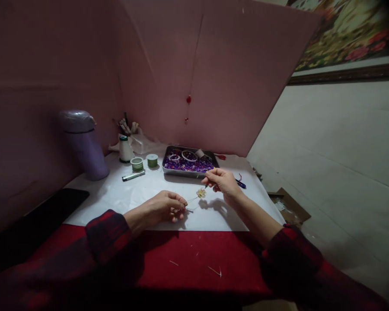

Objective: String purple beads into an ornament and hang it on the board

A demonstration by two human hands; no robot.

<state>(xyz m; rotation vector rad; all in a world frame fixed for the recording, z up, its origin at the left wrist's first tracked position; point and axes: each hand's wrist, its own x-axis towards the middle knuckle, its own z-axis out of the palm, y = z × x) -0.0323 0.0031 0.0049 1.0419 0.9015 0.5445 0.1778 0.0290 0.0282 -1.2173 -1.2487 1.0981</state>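
Observation:
My left hand point(164, 205) is just above the white sheet, thumb and forefinger pinched on a thin pale thread point(192, 199). That thread runs up and right to a small yellow beaded ornament point(201, 193), round and openwork. On the ornament's other side is my right hand point(226, 183), with its fingers closed at the ornament's dark upper end; the exact grip is partly hidden. Just behind my right fingertips stands a metal tray point(181, 173) of purple beads point(194, 165). It also bears a white ring point(189, 156) and a small pale cup-like piece point(200, 153).
On the left stand a purple bottle point(87, 149), a white thread cone point(125, 151) and two green spools point(137, 164). A cutter-like tool point(133, 176) lies before them. Right of the tray are red-handled scissors point(220, 157) and a dark blue tool point(241, 184). A pink panel point(168, 77) rises behind.

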